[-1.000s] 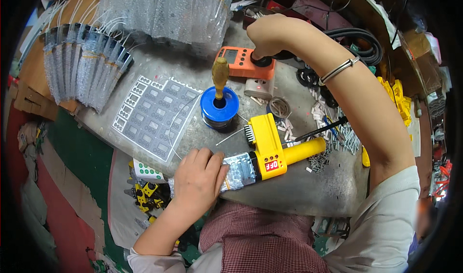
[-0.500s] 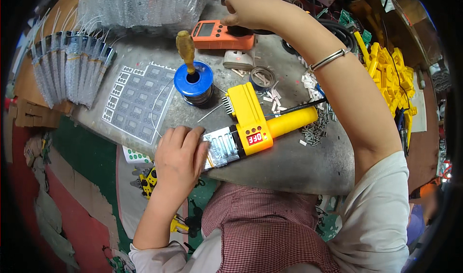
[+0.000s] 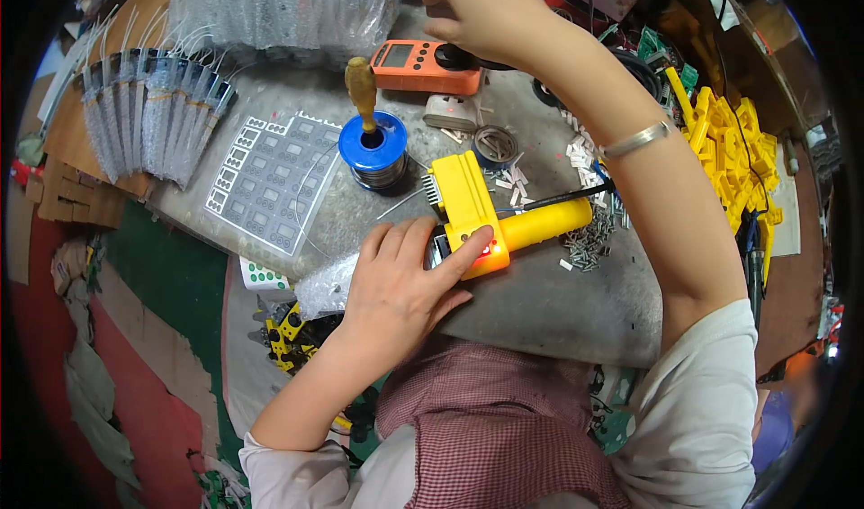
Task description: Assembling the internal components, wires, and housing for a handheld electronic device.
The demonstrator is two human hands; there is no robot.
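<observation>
1. Two hands are at work: the left hand (image 3: pixel 396 288) lies flat over the near end of a yellow tool (image 3: pixel 477 216), fingers spread and loosely bent, with the forefinger (image 3: pixel 463 252) stretched onto the tool's glowing red button panel.
2. Whether those fingers truly grip the tool I cannot tell; they seem to press and steady it rather than clasp it.
3. Right hand (image 3: pixel 490 9) reaches far across the table, its fingers curled over the dark dial end of an orange meter (image 3: pixel 423 65). What the fingertips hold, if anything, is hidden under the hand.
4. To press well, I would keep the palm weighing on the tool's body so that it cannot slide on the grey tabletop (image 3: pixel 558 302), and use only the forefinger's pad on the panel (a light touch should do).
5. Beyond the left fingertips stands a blue spool of solder wire (image 3: pixel 376 149), with a wooden handle (image 3: pixel 362 90) standing up from its centre hole.
6. Left of the fingers lies a white sheet of small panels (image 3: pixel 265 185), and past it a fan of clear packets (image 3: pixel 148 122).
7. No true box or bowl shows near the fingers; beside the right forearm lies a loose heap of yellow plastic parts (image 3: pixel 724 153), and small metal bits (image 3: pixel 589 243) are scattered by the tool's handle.
</observation>
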